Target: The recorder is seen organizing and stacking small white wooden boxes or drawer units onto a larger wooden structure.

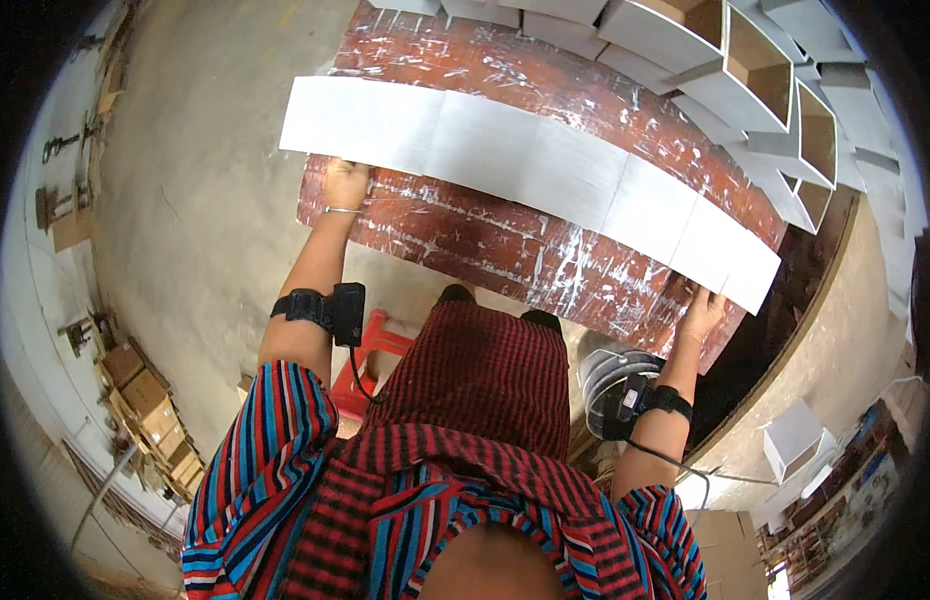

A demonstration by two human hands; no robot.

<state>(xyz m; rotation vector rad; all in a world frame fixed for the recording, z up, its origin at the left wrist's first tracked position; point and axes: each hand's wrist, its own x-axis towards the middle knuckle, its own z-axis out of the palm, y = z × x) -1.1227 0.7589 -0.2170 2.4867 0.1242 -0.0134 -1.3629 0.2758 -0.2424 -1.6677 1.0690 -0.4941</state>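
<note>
Between the hands, a long white scored cardboard strip [530, 180] spans the paint-streaked red table [505, 250]. Left hand [345, 184] is closed on its near edge at one end; right hand [703, 314] pinches the near edge by the other end. Keep both ends level and the pull even, else it buckles at a crease. Beyond the hands: stacked white open boxes [755, 90].

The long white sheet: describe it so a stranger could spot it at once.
On the red, paint-streaked table lies the long white sheet, creased into panels and held at its ends by the left hand and right hand. Unlike the white boxes behind, it lies flat.
</note>
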